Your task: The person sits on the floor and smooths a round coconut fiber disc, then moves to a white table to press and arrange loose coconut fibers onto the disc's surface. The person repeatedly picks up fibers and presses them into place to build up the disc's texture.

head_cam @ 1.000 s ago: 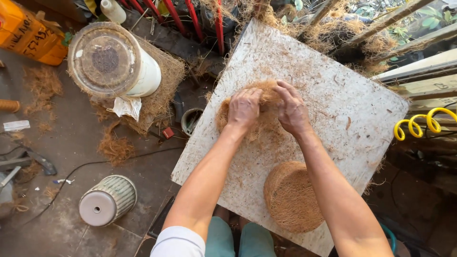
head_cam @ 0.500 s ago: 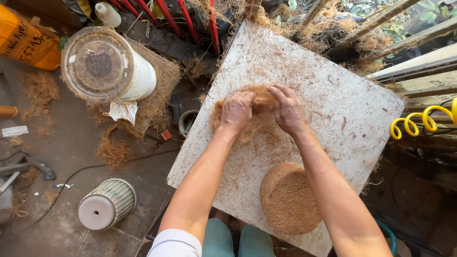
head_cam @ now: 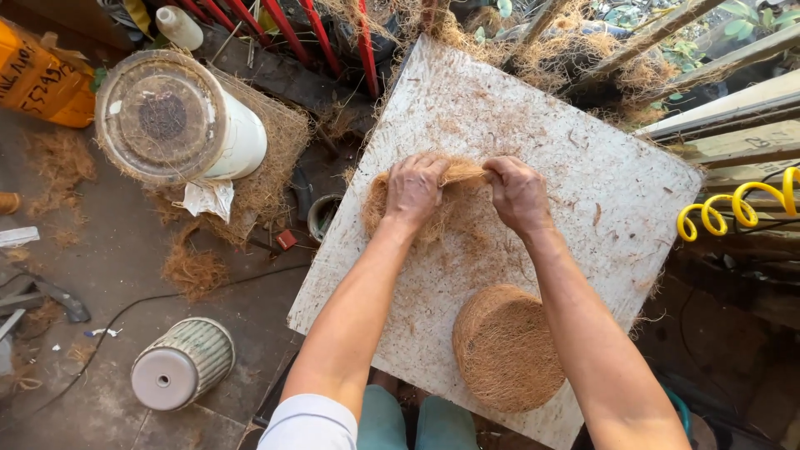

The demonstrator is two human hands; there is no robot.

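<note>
Both hands are clamped on a loose wad of coconut fibre [head_cam: 442, 204] mid-board, left hand [head_cam: 414, 190] and right hand [head_cam: 518, 193] pinching it between them on the white board [head_cam: 600, 192], just above a finished round fibre disc [head_cam: 508, 348].

An orange rectangular container with dark handwriting [head_cam: 42, 79] lies at the far-left corner, just left of the white cylindrical bucket [head_cam: 179, 117].
</note>
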